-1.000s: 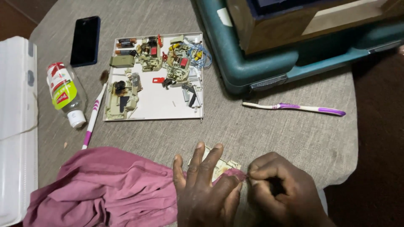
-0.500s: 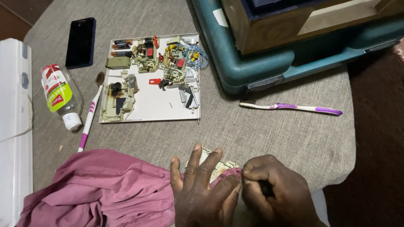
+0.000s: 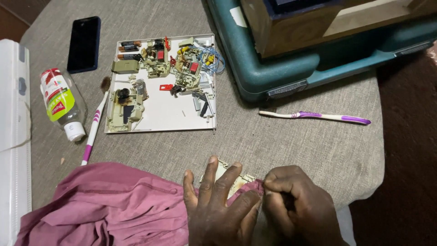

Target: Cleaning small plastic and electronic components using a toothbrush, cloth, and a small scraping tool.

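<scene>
Our left hand pressed flat, fingers spread, on the beige plastic part; our right hand pinched the maroon cloth, which could snag and slip free.

phone: I see it far left, black, face up
bottle: left, lying on its side
white tray: centre, holds small electrical parts
purple toothbrush: right of the tray
teal case: far right
</scene>
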